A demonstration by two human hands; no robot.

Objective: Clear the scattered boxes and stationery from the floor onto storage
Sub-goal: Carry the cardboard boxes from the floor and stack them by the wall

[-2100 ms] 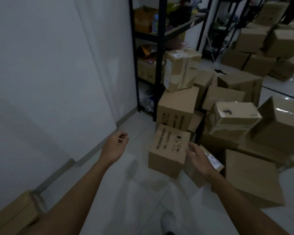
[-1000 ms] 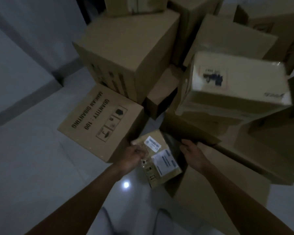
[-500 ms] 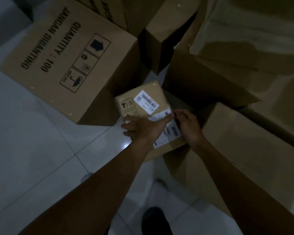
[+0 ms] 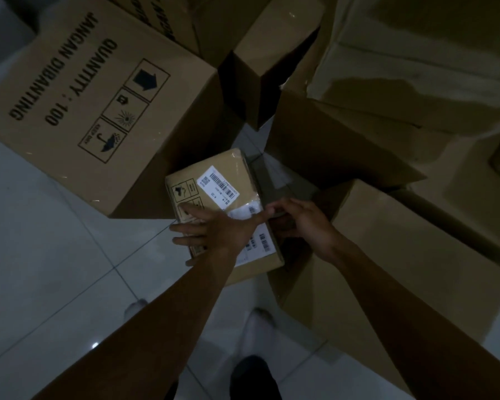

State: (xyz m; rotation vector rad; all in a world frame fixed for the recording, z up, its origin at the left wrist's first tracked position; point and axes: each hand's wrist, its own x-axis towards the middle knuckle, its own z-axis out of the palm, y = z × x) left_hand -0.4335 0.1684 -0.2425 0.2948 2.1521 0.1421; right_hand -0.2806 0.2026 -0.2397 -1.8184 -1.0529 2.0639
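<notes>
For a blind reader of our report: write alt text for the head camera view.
Seen from above in dim light, a person's left hand rests spread on a small labelled parcel on the white tiled floor, while the right hand grips its right edge. Larger cardboard boxes crowd round, one printed "QUANTITY : 100".

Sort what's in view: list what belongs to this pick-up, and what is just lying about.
In the job:
small labelled parcel
left hand, fingers spread flat on the parcel's top
right hand, fingers curled at the parcel's right edge

Lying about for now:
big printed box
plain box by the right arm
tiled floor
</notes>
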